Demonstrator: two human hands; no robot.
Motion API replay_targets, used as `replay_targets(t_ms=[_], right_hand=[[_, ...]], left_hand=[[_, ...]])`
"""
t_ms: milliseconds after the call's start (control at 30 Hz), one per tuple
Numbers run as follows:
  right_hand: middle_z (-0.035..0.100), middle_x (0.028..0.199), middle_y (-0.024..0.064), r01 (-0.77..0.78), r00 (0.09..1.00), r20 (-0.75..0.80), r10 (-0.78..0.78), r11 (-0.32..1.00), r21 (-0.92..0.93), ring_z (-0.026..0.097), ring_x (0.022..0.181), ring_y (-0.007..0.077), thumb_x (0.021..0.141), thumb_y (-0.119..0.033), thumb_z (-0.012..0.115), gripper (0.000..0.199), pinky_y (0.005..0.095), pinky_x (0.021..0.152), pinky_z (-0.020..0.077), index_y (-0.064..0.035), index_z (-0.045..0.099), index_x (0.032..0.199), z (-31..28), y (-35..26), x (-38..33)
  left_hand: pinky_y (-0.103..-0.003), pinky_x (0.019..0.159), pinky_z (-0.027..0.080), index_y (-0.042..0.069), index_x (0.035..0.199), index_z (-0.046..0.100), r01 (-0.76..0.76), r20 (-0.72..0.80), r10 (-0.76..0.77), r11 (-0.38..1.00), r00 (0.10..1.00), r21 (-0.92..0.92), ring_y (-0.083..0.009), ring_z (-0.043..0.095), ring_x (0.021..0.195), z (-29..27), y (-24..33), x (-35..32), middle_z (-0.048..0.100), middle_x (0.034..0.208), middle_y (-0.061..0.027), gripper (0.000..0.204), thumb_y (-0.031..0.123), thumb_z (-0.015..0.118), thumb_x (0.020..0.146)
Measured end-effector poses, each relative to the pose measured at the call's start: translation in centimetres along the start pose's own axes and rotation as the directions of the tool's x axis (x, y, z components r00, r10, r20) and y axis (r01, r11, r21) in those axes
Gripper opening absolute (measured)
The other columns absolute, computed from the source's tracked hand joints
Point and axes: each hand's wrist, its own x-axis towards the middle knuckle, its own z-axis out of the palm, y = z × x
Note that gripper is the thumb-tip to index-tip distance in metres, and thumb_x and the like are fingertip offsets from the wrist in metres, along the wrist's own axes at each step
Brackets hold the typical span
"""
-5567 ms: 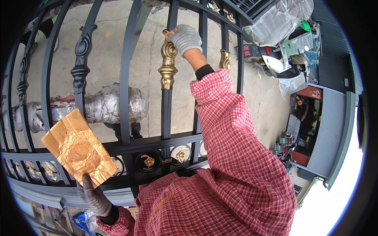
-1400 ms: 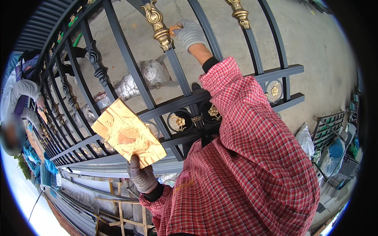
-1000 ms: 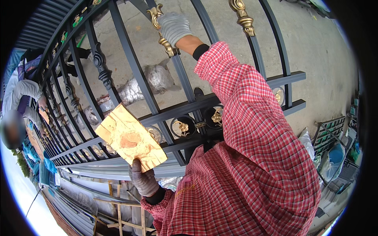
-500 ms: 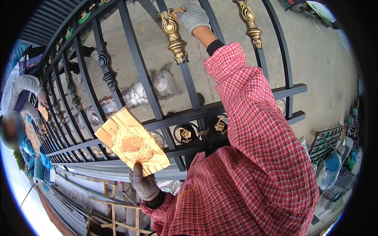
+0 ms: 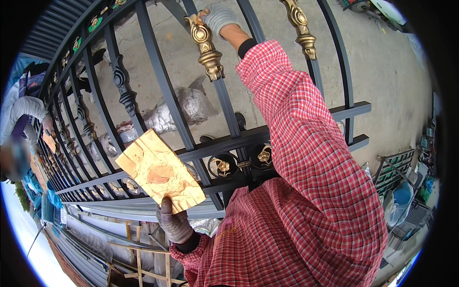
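Observation:
In my gloved left hand [image 5: 173,221] is a flat, gold-smeared board [image 5: 184,191] with a rough reddish-gold patch in its middle; the thumb presses on its near edge. My right hand [image 5: 219,20], in a grey glove with gold-stained fingertips, is bent closed against the top of a gold ornament [image 5: 204,47] on a fence bar. Whatever its fingers may pinch is too small to make out. Another gold ornament [image 5: 299,26] sits on a bar to the right. A dark, unpainted-looking ornament [image 5: 123,81] is on a bar to the left.
The black metal fence [image 5: 224,146] spans the view, with gold flowers [image 5: 223,166] in rings along its lower rails. At the far left another person [image 5: 26,107] stands by the fence. Behind the bars lies a silvery wrapped bundle [image 5: 184,107]. A blue bucket [image 5: 403,193] stands at right.
My right hand has shifted left, closer over the top of the gold ornament. The view has moved slightly. The board stays in my left hand.

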Motion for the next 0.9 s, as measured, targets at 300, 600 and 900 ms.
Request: replay_targets(t_ms=[300,600,900], right_hand=[[0.059,0.072,0.0165,0.172,0.985,0.025,-0.173,0.985,0.033,0.057,0.066,0.0293,0.069,-0.027,0.063,0.024,0.0356,0.06,0.0435,-0.0044,0.061,0.078,-1.3,-1.5,-2.0],[0.061,0.074,0.0151,0.202,0.969,0.188,-0.157,0.946,-0.253,0.059,0.069,0.0307,0.073,-0.023,0.056,0.02,0.0382,0.062,0.0448,-0.0044,0.061,0.074,-3.4,0.0,-2.5],[0.06,0.073,0.0155,-0.061,0.983,-0.181,0.018,0.97,-0.235,0.059,0.074,0.03,0.073,-0.026,0.056,0.022,0.0349,0.066,0.0458,-0.004,0.061,0.075,-2.0,-2.5,-1.4]], left_hand=[[-0.034,0.092,0.036,-0.001,0.119,0.039,0.018,-0.001,-0.018,0.999,1.0,0.046,-0.0212,0.048,0.105,0.6,-0.3,0.5,0.049,0.115,-0.0098,0.058,0.025,0.063,0.073],[-0.034,0.093,0.034,-0.001,0.119,0.039,-0.022,-0.014,0.022,0.999,1.0,0.043,-0.0219,0.047,0.106,0.6,0.0,0.2,0.049,0.115,-0.0097,0.058,0.026,0.063,0.073],[-0.034,0.092,0.036,-0.002,0.12,0.038,-0.032,-0.017,0.033,0.997,0.999,0.065,-0.0224,0.048,0.106,0.8,-0.3,0.0,0.048,0.116,-0.0105,0.061,0.028,0.063,0.073]])
